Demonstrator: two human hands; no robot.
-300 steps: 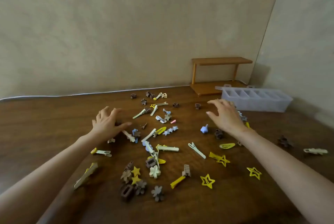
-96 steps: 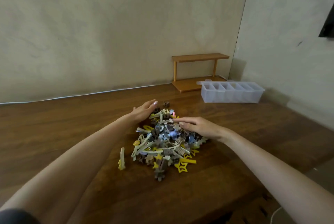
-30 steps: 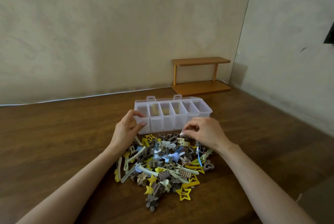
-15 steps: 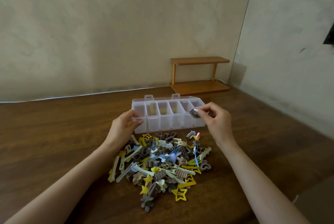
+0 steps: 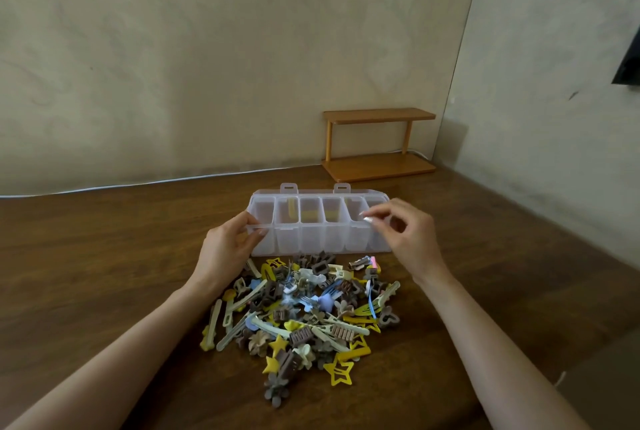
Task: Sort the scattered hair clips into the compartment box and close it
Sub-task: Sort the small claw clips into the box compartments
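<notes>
Home room, plain plaster walls (image 5: pixel 242 48), wooden table (image 5: pixel 104 256), small wooden shelf (image 5: pixel 379 145)

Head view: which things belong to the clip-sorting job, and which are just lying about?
Job:
compartment box, open
pile of hair clips in front of it
left hand gripping the box's left end
right hand over its right end

Lying about:
wooden shelf in the corner
white cable behind the box

The compartment box (image 5: pixel 311 239) is translucent white; hair clips (image 5: pixel 304 308) yellow, brown, cream, blue.
</notes>
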